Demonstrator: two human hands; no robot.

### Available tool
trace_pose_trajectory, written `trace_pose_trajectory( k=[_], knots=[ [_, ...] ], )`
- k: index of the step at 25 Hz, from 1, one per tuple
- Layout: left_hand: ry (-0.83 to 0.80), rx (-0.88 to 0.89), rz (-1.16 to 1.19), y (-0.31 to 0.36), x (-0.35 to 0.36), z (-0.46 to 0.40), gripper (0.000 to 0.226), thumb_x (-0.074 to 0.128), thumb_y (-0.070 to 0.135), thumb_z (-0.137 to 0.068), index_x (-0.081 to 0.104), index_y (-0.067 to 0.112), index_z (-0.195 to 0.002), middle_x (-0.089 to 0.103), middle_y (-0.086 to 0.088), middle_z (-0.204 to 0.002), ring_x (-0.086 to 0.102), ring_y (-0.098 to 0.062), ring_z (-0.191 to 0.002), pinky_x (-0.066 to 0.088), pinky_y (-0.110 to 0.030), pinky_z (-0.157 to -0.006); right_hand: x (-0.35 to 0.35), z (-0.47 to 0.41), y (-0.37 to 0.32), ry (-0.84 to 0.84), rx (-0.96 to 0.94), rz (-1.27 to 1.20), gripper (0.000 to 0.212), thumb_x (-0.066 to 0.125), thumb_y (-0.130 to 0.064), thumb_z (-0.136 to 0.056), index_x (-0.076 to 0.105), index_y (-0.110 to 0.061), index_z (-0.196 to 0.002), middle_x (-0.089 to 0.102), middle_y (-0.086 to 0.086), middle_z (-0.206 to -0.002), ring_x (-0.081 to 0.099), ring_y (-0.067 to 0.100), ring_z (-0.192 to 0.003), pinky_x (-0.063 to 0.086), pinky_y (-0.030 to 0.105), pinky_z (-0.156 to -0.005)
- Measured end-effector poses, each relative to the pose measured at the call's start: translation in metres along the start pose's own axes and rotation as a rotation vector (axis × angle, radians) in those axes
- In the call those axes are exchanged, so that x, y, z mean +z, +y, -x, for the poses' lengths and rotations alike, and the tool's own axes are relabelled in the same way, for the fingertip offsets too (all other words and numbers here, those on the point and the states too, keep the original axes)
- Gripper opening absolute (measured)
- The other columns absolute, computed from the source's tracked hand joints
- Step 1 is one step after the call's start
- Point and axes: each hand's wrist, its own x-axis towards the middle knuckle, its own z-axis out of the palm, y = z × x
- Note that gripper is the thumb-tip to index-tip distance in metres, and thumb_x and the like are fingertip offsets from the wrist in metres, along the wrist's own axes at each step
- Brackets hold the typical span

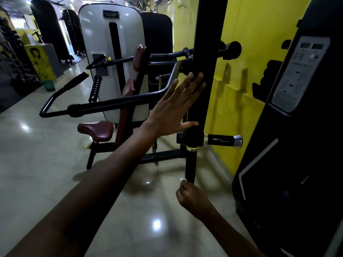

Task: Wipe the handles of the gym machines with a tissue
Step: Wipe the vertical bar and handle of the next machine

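While the left hand [172, 110] lies flat, fingers straight, against the machine's black upright arm [203, 71], apparently to steady it, the right hand [193, 198] pinches a white tissue [182, 179] at the lower tip of its hanging handle [191, 164].

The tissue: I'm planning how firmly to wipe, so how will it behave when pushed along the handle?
The tissue is a small white scrap pinched in the right hand, so probably floppy and very light. Pressed against the smooth black vertical handle, it would likely bunch or slide. The left hand lies flat on the upright above.
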Motion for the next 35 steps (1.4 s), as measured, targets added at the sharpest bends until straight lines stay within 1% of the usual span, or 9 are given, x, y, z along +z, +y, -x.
trace_pose_trajectory(
  k=[3, 8, 16, 18, 22, 27, 29, 32, 35],
  knots=[
    [-0.003, -0.001, -0.001, 0.0, 0.0, 0.0, 0.095, 0.034, 0.073, -0.088, 0.007, 0.008, -0.152, 0.01, -0.017, -0.159, 0.008, -0.033, -0.147, 0.019, -0.051, -0.117, -0.006, -0.005, 0.012, 0.072, -0.017, -0.042, 0.025, 0.083, 0.001, -0.053, 0.063, -0.011, -0.063, 0.063, 0.009, -0.062, 0.061, 0.024, -0.07, 0.055, 0.03, -0.073],
    [0.008, 0.0, -0.001, -0.002, 0.0, 0.002, 0.095, 0.034, 0.073, -0.088, 0.004, 0.008, -0.152, 0.01, -0.018, -0.158, 0.007, -0.033, -0.147, 0.02, -0.052, -0.116, -0.056, -0.036, 0.068, 0.262, 0.133, -0.009, 0.026, 0.074, -0.005, -0.065, 0.067, -0.002, -0.09, 0.067, 0.014, -0.086, 0.061, 0.026, -0.086, 0.051, 0.032, -0.07],
    [0.011, 0.012, 0.004, -0.002, 0.0, 0.0, 0.095, 0.034, 0.073, -0.088, 0.0, 0.009, -0.151, 0.01, -0.018, -0.158, 0.008, -0.032, -0.147, 0.02, -0.052, -0.116, -0.051, -0.052, 0.04, 0.079, 0.215, 0.06, 0.015, 0.069, 0.003, -0.053, 0.064, -0.006, -0.062, 0.056, 0.007, -0.053, 0.057, 0.022, -0.066, 0.055, 0.031, -0.07],
    [0.01, 0.018, 0.003, -0.003, 0.001, 0.0, 0.095, 0.034, 0.073, -0.088, 0.0, 0.01, -0.15, 0.01, -0.018, -0.158, 0.008, -0.033, -0.147, 0.02, -0.053, -0.116, -0.045, -0.055, 0.032, 0.036, 0.236, 0.042, 0.017, 0.066, 0.007, -0.046, 0.063, -0.002, -0.06, 0.054, 0.009, -0.051, 0.057, 0.024, -0.064, 0.056, 0.034, -0.073],
    [0.018, 0.023, 0.002, -0.004, 0.001, 0.0, 0.095, 0.036, 0.073, -0.088, 0.0, 0.01, -0.15, 0.011, -0.018, -0.158, 0.008, -0.033, -0.147, 0.02, -0.053, -0.116, -0.018, -0.049, 0.009, -0.109, 0.221, 0.054, 0.02, 0.081, 0.003, -0.052, 0.062, 0.0, -0.06, 0.056, 0.013, -0.055, 0.059, 0.026, -0.067, 0.056, 0.036, -0.071],
    [0.012, 0.021, -0.002, -0.003, 0.0, -0.001, 0.095, 0.037, 0.073, -0.088, 0.005, 0.009, -0.152, 0.012, -0.017, -0.158, 0.009, -0.032, -0.147, 0.019, -0.052, -0.117, 0.013, -0.032, -0.015, -0.302, 0.152, 0.151, 0.032, 0.086, 0.006, -0.044, 0.06, -0.002, -0.06, 0.05, 0.013, -0.052, 0.045, 0.028, -0.069, 0.053, 0.039, -0.069],
    [0.014, 0.022, -0.002, -0.003, 0.001, 0.001, 0.096, 0.037, 0.072, -0.088, 0.004, 0.009, -0.151, 0.011, -0.017, -0.158, 0.008, -0.032, -0.147, 0.018, -0.052, -0.117, 0.009, -0.022, -0.011, -0.186, 0.122, 0.103, 0.034, 0.088, 0.001, -0.042, 0.06, -0.008, -0.058, 0.053, 0.009, -0.051, 0.052, 0.03, -0.066, 0.053, 0.034, -0.067],
    [0.016, 0.017, 0.005, -0.003, 0.0, 0.0, 0.095, 0.037, 0.072, -0.088, 0.006, 0.008, -0.152, 0.011, -0.017, -0.158, 0.008, -0.032, -0.147, 0.018, -0.051, -0.117, -0.006, 0.004, 0.009, 0.336, 0.214, -0.321, 0.017, 0.073, -0.006, -0.065, 0.066, -0.014, -0.078, 0.065, 0.002, -0.075, 0.06, 0.017, -0.073, 0.05, 0.023, -0.068],
    [0.006, 0.009, 0.001, -0.003, 0.0, 0.001, 0.095, 0.036, 0.072, -0.088, 0.007, 0.008, -0.152, 0.011, -0.018, -0.158, 0.008, -0.032, -0.147, 0.019, -0.051, -0.117, -0.025, 0.014, 0.033, 0.685, 0.732, -0.964, 0.02, 0.05, -0.029, -0.088, 0.066, -0.017, -0.094, 0.066, -0.004, -0.09, 0.06, 0.008, -0.078, 0.046, 0.015, -0.068]
  ],
)
